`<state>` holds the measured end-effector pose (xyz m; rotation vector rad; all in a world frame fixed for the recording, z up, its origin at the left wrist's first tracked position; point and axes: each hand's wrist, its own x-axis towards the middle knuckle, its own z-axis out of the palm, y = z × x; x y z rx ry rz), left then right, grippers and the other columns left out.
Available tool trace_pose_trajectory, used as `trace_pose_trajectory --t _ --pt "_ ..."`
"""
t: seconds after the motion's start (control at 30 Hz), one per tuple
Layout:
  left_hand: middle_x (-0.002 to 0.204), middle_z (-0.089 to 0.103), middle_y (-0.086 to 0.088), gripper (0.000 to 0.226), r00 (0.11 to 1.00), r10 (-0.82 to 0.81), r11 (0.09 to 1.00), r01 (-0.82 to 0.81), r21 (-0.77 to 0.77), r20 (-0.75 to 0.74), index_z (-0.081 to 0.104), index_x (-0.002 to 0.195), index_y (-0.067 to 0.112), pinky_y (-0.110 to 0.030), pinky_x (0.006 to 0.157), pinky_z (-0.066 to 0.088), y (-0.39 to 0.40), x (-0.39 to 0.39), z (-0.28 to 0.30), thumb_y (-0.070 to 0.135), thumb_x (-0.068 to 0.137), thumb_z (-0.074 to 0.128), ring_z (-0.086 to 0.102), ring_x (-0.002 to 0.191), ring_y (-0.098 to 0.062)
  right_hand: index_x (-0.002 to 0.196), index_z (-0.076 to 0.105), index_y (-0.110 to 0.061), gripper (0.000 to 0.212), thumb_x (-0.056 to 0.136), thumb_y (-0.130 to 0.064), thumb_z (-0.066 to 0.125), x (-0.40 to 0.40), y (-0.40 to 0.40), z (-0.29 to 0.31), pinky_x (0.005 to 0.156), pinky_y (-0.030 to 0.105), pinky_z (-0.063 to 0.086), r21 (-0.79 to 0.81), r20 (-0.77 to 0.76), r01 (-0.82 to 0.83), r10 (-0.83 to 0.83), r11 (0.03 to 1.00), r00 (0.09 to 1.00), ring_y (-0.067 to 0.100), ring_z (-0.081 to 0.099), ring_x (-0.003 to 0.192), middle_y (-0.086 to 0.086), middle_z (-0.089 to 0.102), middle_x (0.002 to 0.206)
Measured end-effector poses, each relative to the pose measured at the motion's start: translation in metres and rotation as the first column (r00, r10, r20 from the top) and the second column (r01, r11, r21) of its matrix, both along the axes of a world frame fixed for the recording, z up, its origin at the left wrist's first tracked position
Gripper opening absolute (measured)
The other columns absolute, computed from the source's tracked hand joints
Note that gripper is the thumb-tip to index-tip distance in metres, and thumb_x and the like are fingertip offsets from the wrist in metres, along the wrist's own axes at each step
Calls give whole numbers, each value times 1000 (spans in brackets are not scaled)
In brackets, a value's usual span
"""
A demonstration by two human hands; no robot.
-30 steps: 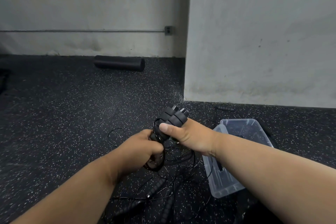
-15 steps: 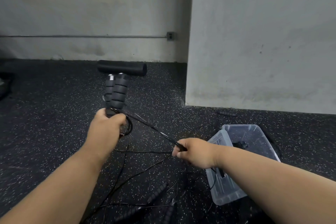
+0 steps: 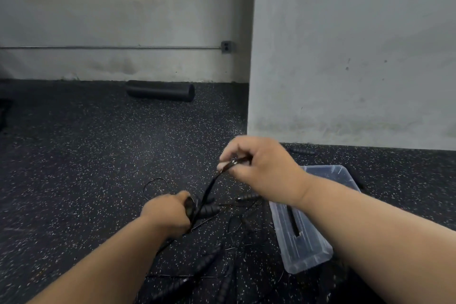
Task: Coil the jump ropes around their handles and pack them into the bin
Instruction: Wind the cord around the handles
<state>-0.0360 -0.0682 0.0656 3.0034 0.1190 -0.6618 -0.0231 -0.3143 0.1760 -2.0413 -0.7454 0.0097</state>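
Thin black jump rope cord point(image 3: 209, 186) stretched between both hands, left hand point(image 3: 167, 215) gripping black ribbed foam handles point(image 3: 208, 210) low above speckled black rubber floor point(image 3: 81, 155), right hand point(image 3: 261, 168) pinching the cord higher, clear plastic bin point(image 3: 303, 252) just right, loose ropes point(image 3: 202, 264) on floor beside it

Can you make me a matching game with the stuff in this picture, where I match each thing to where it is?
Things:
1. left hand
2. right hand
3. clear bin
4. black foam roller

Places:
A. far away on the floor, by the back wall
B. on the floor at the right, under the right forearm
C. low down, gripping the ribbed handles
D. held higher up, pinching the rope

Pairs: 1-C, 2-D, 3-B, 4-A
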Motion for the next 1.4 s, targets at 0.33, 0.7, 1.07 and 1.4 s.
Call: trace_pose_trajectory --t 0.33,0.7,1.07,1.4 --pt "112 57 21 47 771 -442 724 608 -324 458 47 128 49 -28 96 49 -62 -38 31 37 86 65 55 108 -2 75 60 -16 20 88 -21 75 75 -28 -33 54 27 28 131 -512 510 -382 850 769 10 37 55 -11 47 59" --pt "100 66 -1 47 592 772 361 -107 -927 232 47 130 26 -44 73 54 -6 -5 55 10 93 69 62 83 -22 86 61 -22 25 99 -43 63 33 -10 -79 64 31 45 -410 -408 -99 -86 907 909 14 56 67 -5 63 78" --pt "99 67 13 37 948 -257 926 297 -232 190 45 110 42 -34 83 57 -35 -26 1 42 75 57 68 96 -14 94 71 -32 10 89 -24 67 12 10 -24 72 23 53 -378 108 -35 81 925 991 0 63 76 -17 71 86" --pt "109 66 12 80 878 367 441 127 -888 308 41 143 45 -35 78 58 -39 -34 46 -2 84 68 64 90 -10 82 63 -22 20 98 -34 62 28 -4 -92 56 28 36 -190 -678 -143 -24 971 735 12 44 59 -10 54 65"
